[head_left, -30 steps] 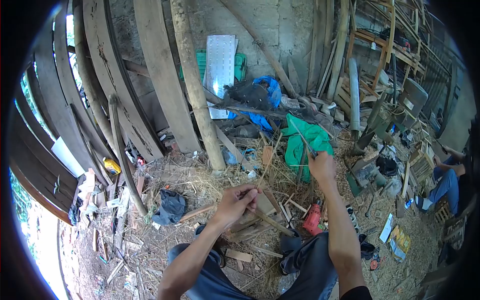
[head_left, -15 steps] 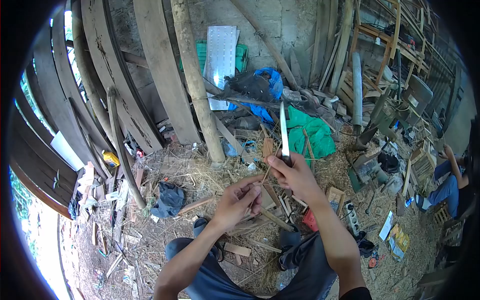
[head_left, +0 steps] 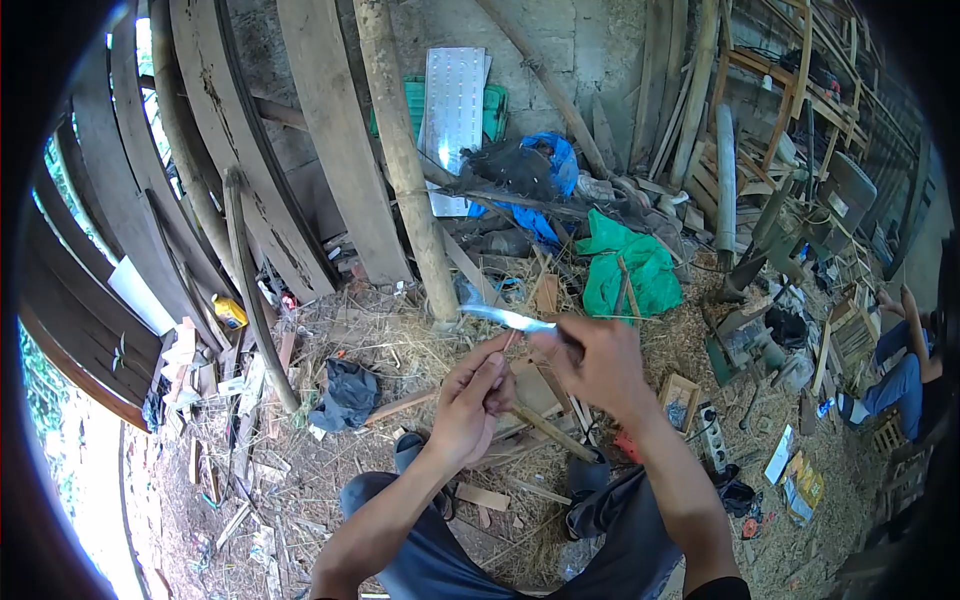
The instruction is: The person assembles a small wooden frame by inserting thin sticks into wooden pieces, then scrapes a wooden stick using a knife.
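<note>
My right hand (head_left: 602, 368) is closed around the handle of a knife (head_left: 508, 318). Its blade, slightly blurred, points left across the space just above my left hand (head_left: 472, 402). That hand is pinched shut on a thin wooden stick (head_left: 513, 340), whose tip shows between the fingers, close under the blade. Whether blade and stick touch I cannot tell. Most of the stick is hidden by my fingers, and the knife's handle is covered by my right hand.
Wood shavings and scraps cover the ground. A pole (head_left: 402, 170) stands ahead, with a green tarp (head_left: 625, 275) behind my right hand. At the right lie a power strip (head_left: 712, 440) and a small wooden box (head_left: 680, 402). Another person (head_left: 905, 375) sits at the far right.
The knife has swung from pointing upward to lying nearly level, its blade now pointing left over the stick. My right hand has turned with it; the left keeps its pinch.
</note>
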Demonstrator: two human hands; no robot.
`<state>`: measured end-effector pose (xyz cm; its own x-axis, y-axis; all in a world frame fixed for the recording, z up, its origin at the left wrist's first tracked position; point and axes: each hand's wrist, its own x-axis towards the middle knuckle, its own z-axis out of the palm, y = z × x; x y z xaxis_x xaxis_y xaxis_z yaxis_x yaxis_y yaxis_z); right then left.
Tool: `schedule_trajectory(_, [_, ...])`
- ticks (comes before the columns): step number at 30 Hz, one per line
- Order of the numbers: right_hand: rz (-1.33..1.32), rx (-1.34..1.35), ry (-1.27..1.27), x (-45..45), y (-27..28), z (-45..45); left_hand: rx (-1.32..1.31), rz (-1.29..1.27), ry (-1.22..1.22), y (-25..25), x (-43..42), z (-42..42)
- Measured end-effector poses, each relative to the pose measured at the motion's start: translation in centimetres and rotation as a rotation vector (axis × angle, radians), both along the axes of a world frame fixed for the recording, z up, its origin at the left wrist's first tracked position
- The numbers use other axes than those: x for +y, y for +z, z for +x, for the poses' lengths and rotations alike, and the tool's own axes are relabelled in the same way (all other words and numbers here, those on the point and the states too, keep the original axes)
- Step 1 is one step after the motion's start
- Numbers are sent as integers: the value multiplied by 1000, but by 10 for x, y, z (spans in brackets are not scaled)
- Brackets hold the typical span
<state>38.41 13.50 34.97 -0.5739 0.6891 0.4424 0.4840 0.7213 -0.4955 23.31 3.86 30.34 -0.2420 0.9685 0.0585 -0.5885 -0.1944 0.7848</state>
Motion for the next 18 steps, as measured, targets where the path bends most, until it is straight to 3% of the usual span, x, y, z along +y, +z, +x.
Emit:
schedule_trajectory(6, [162,87,166,-9,-9,-7,57,-22,-71,9,-4,-7])
schedule_trajectory(11, [109,90,174,-1,-10,-6,34,46,-22,6,-1,-3])
schedule_trajectory(13, [136,21,106,4,-13,-5,56,48,4,-4,4,-5])
schedule_trajectory(15, [83,19,-209,33,-18,8,71,53,27,-10,0,-4])
schedule_trajectory(18, [-30,107,-370,61,0,37,205,65,21,-7,-7,-3])
